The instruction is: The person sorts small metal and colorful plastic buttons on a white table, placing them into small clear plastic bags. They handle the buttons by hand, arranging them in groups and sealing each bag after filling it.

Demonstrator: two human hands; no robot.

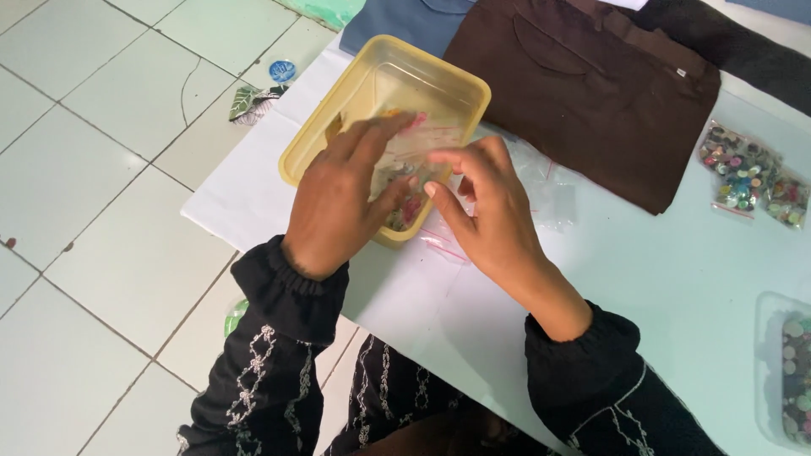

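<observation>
Both hands, left hand (342, 198) and right hand (481, 211), pinch a small clear bag (405, 165) over a yellow plastic tub (448, 84).

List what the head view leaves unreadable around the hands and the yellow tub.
- Small plastic bag: the left hand and right hand cover much of it; contents too small to identify.
- Yellow tub: its near wall is hidden behind the hands.
- Clear container: cut off by the right edge.
- Brown garment: cut off by the top edge.

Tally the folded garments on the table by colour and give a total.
Brown garment: 1
Blue garment: 1
Black garment: 1
Total: 3, counting only those clearly in view along the table's far edge.
</observation>
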